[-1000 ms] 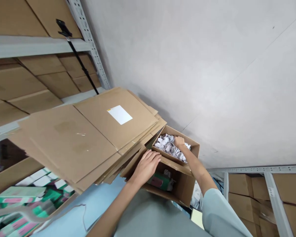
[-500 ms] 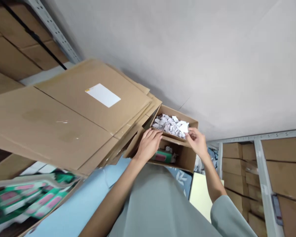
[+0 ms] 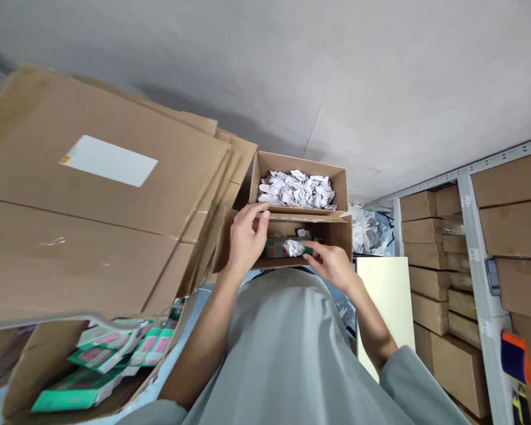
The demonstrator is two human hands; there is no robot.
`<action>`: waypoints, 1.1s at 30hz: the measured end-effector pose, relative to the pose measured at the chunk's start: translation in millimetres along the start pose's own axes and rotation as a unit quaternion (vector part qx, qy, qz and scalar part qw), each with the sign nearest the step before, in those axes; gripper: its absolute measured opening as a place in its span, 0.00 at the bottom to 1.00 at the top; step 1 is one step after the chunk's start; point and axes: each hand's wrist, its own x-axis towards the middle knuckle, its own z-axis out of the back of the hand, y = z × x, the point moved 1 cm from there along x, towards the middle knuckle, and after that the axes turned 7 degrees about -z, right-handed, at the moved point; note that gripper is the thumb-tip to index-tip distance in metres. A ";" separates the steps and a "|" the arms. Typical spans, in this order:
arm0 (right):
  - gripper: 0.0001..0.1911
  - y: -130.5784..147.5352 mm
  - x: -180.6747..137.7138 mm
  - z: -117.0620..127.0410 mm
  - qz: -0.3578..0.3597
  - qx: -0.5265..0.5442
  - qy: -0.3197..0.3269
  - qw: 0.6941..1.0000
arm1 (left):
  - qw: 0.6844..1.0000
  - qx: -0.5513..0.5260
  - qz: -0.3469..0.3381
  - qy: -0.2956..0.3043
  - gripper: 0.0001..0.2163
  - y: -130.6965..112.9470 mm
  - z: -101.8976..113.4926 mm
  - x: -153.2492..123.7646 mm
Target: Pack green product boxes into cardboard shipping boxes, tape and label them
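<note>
My right hand (image 3: pixel 331 264) pinches a crumpled piece of white paper (image 3: pixel 293 248) over the nearer cardboard box (image 3: pixel 334 236). Inside that box lies a green and pink package (image 3: pixel 274 248) with another paper wad (image 3: pixel 304 233) beside it. Just behind stands a second cardboard box (image 3: pixel 301 160), filled with crumpled white paper (image 3: pixel 297 190). My left hand (image 3: pixel 248 235) has its fingers apart at the left of the two boxes, the fingertips by the rim between them.
At left, flattened cardboard sheets (image 3: pixel 115 236) lean in a stack above a carton of green and pink packages (image 3: pixel 97 360). Shelves of brown boxes (image 3: pixel 429 283) stand at right. A pale yellow board (image 3: pixel 384 301) and a heap of white scraps (image 3: pixel 371 231) lie nearer.
My right hand has moved from the paper-filled box down to the nearer box, carrying a crumpled paper piece. My left hand stays near the rim, its fingers wider apart. The view has shifted.
</note>
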 end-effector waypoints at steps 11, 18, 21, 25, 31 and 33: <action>0.32 -69.3 -43.0 43.7 -0.248 -0.041 -0.219 0.943 | 0.995 0.082 0.046 -0.020 0.22 6.3 67.2 -47.6; 0.30 -78.0 -67.8 20.1 -0.328 -0.061 -0.212 0.919 | 0.974 0.117 0.189 0.048 0.32 25.9 65.5 -91.5; 0.27 -73.5 -73.6 12.3 -0.321 -0.046 -0.193 0.926 | 0.960 0.139 0.229 0.076 0.33 35.9 62.6 -98.2; 0.18 -69.7 -75.3 1.1 -0.322 -0.035 -0.183 0.928 | 0.949 0.165 0.251 0.101 0.33 43.3 65.6 -96.5; 0.12 -66.2 -86.2 -6.5 -0.305 -0.045 -0.223 0.925 | 0.944 0.207 0.223 0.125 0.33 25.3 73.8 -90.0; 0.12 -69.5 -99.8 -4.7 -0.305 -0.035 -0.239 0.921 | 0.948 0.209 0.209 0.117 0.33 14.0 72.0 -87.6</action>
